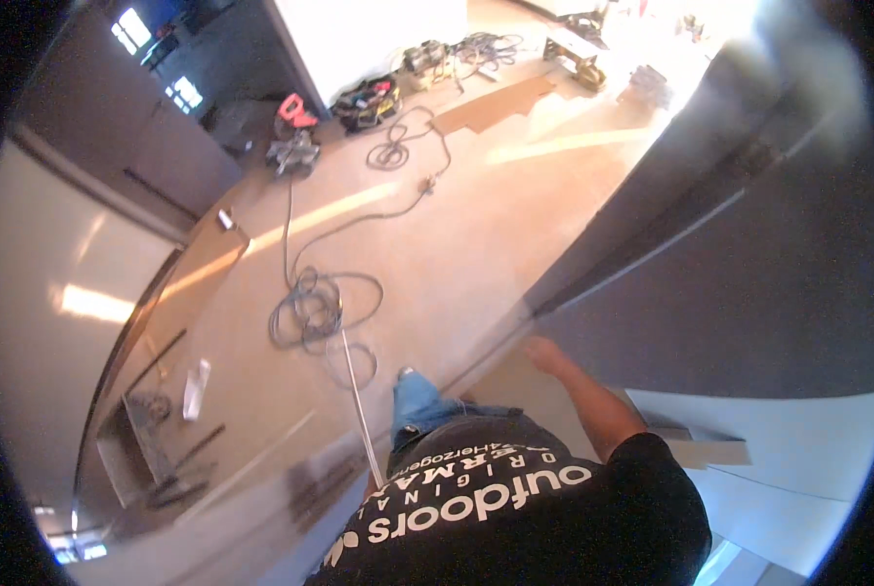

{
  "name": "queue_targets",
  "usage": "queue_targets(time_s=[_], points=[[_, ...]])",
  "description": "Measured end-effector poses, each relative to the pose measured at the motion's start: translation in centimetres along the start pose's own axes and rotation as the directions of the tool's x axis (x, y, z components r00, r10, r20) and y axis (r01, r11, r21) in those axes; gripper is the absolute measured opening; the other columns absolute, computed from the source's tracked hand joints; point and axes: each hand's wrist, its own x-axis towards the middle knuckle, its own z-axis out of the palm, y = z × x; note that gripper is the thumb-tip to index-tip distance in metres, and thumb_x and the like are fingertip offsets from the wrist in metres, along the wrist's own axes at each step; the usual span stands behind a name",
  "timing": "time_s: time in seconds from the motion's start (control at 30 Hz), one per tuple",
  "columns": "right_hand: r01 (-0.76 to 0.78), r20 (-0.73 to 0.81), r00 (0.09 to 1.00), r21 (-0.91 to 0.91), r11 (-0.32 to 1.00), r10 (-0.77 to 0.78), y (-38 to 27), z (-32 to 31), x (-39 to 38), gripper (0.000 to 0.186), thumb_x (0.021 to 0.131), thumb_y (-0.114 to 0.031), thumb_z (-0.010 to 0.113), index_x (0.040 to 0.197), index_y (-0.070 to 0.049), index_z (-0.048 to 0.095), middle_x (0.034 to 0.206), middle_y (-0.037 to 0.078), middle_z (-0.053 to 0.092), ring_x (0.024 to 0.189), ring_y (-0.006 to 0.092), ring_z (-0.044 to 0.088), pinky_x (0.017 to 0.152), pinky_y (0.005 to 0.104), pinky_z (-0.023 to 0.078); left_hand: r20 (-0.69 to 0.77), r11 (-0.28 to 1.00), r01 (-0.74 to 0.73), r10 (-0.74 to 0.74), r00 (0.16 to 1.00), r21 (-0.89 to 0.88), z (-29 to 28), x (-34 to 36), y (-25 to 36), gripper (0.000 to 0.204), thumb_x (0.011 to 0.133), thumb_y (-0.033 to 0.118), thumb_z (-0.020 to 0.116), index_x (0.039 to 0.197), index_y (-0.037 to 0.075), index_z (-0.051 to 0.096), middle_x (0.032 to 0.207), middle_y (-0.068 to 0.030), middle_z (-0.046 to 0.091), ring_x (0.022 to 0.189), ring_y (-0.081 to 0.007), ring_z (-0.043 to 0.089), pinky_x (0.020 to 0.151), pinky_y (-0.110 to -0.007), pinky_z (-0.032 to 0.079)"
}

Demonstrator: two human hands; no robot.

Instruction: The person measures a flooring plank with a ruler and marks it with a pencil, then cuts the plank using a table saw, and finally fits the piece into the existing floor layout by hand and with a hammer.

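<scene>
A long pale rod [357, 400] runs from the coiled grey cord [312, 311] on the floor down to my left side, where my left hand [371, 486] is almost wholly hidden behind my dark shirt; whether it grips the rod I cannot make out. My right hand [544, 356] hangs at my right beside a dark grey panel [710, 332], blurred, with its fingers too smeared to read and no held object visible. My jeans-clad leg [413, 396] steps forward on the pale floor.
Cords loop across the floor [476, 225] toward a power tool [293, 156], a red saw [295, 112], a tool bag [366, 103] and more equipment [574, 59] along the back. A dark doorway [203, 59] stands back left. Loose offcuts [198, 389] lie left; boards [696, 447] lie right.
</scene>
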Motion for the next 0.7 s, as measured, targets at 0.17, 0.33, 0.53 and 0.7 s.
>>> queue_targets(time_s=[0.17, 0.33, 0.53, 0.7], points=[[0.060, -0.076, 0.995, -0.101, 0.993, -0.068, -10.8, -11.6, 12.0, 0.037, 0.091, -0.035, 0.062, 0.112, -0.006, 0.068, 0.107, 0.019, 0.070, 0.101, 0.0367, 0.066, 0.087, 0.0449, 0.053, 0.115, 0.995, 0.043, -0.053, 0.992, 0.095, 6.7, 9.8, 18.5, 0.063, 0.084, 0.076, 0.052, 0.099, 0.015, 0.059, 0.078, -0.0064, 0.055, 0.069, -0.0240, 0.053, 0.066, -0.043, 0.049], [-0.412, 0.036, 0.911, -0.004, 0.911, 0.412, -3.5, -11.5, 12.7, 0.036, 0.091, -0.037, 0.065, 0.111, -0.007, 0.069, 0.102, 0.015, 0.072, 0.096, 0.0317, 0.068, 0.083, 0.0430, 0.054, 0.192, 0.973, 0.101, -0.141, 0.971, 0.205, 13.9, 16.6, 36.5, 0.062, 0.082, 0.078, 0.054, 0.093, 0.017, 0.060, 0.073, -0.0057, 0.053, 0.064, -0.0239, 0.051, 0.062, -0.043, 0.049], [-0.722, 0.103, 0.676, 0.288, 0.629, 0.729, -3.5, -12.6, 17.2, 0.039, 0.089, -0.038, 0.066, 0.105, -0.003, 0.072, 0.095, 0.020, 0.071, 0.088, 0.0332, 0.069, 0.082, 0.0441, 0.054, 0.174, 0.940, 0.056, -0.121, 0.977, 0.337, 22.4, 22.1, 55.6, 0.060, 0.084, 0.077, 0.052, 0.093, 0.018, 0.061, 0.073, -0.0055, 0.054, 0.064, -0.0233, 0.052, 0.062, -0.043, 0.049], [-0.718, 0.055, 0.676, 0.274, 0.640, 0.735, 2.5, -15.3, 19.1, 0.033, 0.088, -0.031, 0.059, 0.088, -0.001, 0.073, 0.078, 0.016, 0.071, 0.072, 0.0290, 0.069, 0.072, 0.0417, 0.055, 0.154, 0.862, 0.064, -0.162, 0.975, 0.503, 41.0, 21.2, 62.9, 0.058, 0.093, 0.070, 0.042, 0.105, 0.017, 0.063, 0.084, -0.0063, 0.060, 0.076, -0.0221, 0.057, 0.067, -0.040, 0.050]])
